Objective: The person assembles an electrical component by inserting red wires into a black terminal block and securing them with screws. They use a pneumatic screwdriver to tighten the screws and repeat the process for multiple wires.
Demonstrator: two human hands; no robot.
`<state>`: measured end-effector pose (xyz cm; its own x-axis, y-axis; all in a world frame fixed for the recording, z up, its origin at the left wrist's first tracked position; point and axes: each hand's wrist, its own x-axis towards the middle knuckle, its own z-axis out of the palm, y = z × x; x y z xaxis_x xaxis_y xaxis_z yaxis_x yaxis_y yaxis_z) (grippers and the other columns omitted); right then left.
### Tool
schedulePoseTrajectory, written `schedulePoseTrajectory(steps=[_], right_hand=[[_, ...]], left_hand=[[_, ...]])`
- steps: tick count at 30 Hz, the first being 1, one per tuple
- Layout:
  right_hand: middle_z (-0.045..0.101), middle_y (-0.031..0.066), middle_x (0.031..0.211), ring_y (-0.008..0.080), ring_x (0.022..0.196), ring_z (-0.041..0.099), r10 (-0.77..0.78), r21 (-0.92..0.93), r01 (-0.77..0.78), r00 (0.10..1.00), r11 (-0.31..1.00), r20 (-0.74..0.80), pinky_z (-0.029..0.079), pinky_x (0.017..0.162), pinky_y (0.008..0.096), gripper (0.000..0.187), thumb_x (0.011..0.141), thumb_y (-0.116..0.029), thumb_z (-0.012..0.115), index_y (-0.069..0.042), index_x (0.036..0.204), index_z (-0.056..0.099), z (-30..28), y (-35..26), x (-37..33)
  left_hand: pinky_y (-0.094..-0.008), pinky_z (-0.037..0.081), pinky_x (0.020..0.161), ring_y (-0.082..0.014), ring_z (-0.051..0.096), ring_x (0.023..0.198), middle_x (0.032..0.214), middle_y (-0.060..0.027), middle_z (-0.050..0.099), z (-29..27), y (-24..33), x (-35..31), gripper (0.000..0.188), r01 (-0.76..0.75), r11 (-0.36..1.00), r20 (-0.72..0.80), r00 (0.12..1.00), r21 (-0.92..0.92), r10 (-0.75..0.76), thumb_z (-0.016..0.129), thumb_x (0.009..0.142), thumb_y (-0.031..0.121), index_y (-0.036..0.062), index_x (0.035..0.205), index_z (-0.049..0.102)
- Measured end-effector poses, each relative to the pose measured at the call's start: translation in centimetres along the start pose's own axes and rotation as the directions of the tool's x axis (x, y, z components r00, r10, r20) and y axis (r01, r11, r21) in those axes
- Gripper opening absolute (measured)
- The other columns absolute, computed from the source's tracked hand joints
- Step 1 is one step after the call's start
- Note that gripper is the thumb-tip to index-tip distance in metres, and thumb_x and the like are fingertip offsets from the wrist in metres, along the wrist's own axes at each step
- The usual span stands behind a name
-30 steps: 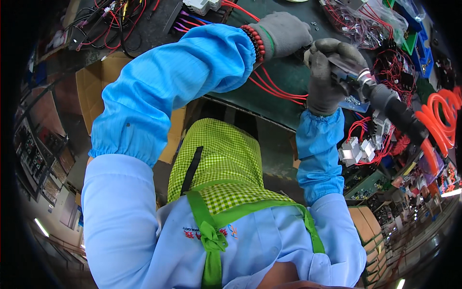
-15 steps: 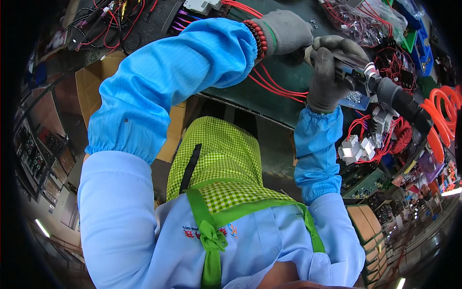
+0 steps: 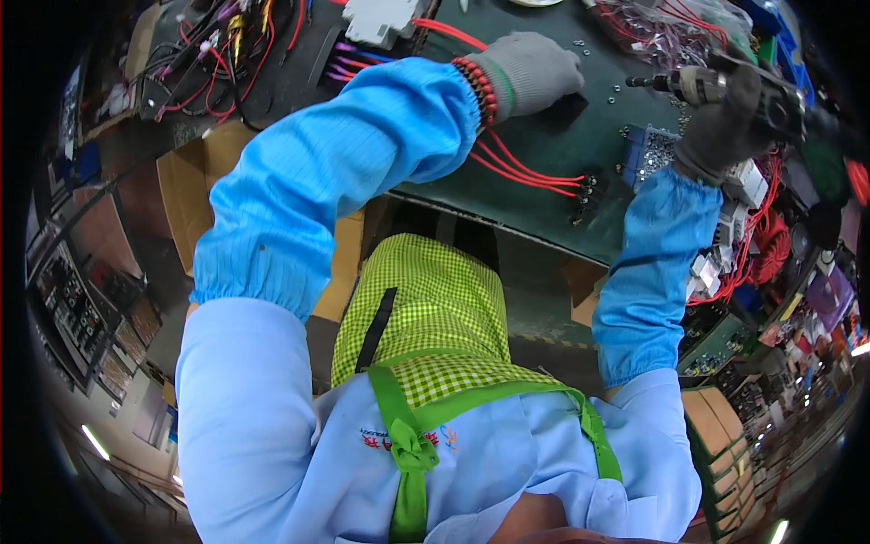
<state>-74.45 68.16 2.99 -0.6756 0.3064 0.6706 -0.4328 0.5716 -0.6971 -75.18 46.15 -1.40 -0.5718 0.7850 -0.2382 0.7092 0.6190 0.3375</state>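
My left hand (image 3: 533, 74), in a grey knit glove with a red bead bracelet at the wrist, is closed at the middle of the table. A dark edge shows under its fingers; what they hold is hidden. Red wires (image 3: 530, 172) run from beneath that wrist to a small black part with metal screws (image 3: 584, 195) near the table's front edge. Off to the right, my right hand (image 3: 729, 122), in a darker glove, is wrapped round a power screwdriver (image 3: 696, 85). Its bit points left, apart from the left hand. Below it, a blue bin (image 3: 638, 150) holds many small metal fasteners.
Loose nuts (image 3: 613, 98) lie on the green table (image 3: 507, 204). A grey-white module (image 3: 379, 20) and tangled cables (image 3: 227, 63) are at the left. Clear bags with red wires (image 3: 634, 32) lie at the far right. An open cardboard box (image 3: 186, 195) stands below the left edge.
My right hand has moved right with the screwdriver, away from my left hand. The blue bin and the screwed ends of the red wires have come into fuller view. My left hand stays nearly in place.
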Motion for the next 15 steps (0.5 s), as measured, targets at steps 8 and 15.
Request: schedulePoseTrajectory(steps=[8, 15], right_hand=[[0.067, 0.0106, 0.096, 0.0195, 0.083, 0.065, 0.221, 0.157, -0.196, 0.962, 0.968, -0.162, 0.054, 0.073, 0.0332, 0.039, 0.082, -0.031, 0.075, 0.003, 0.098, 0.066, 1.2, 1.8, -2.0], [0.067, 0.0100, 0.093, 0.0200, 0.079, 0.065, 0.166, 0.120, -0.148, 0.974, 0.982, -0.155, 0.053, 0.069, 0.0329, 0.039, 0.085, -0.033, 0.071, 0.003, 0.098, 0.065, 1.7, 1.2, -1.8]], left_hand=[[-0.0420, 0.056, 0.084, -0.0282, 0.065, 0.103, 0.116, -0.0043, 0.062, 0.3, -0.1, 0.0, 0.025, 0.003, 1.000, 0.035, 0.999, 0.026, -0.004, 0.060, 0.087, 0.011, 0.0170, 0.110, 0.067], [-0.0408, 0.056, 0.084, -0.0278, 0.065, 0.105, 0.118, -0.0036, 0.062, 0.4, 0.1, 0.0, 0.026, 0.042, 0.999, 0.058, 0.997, -0.017, -0.041, 0.060, 0.087, 0.010, 0.0164, 0.111, 0.067]])
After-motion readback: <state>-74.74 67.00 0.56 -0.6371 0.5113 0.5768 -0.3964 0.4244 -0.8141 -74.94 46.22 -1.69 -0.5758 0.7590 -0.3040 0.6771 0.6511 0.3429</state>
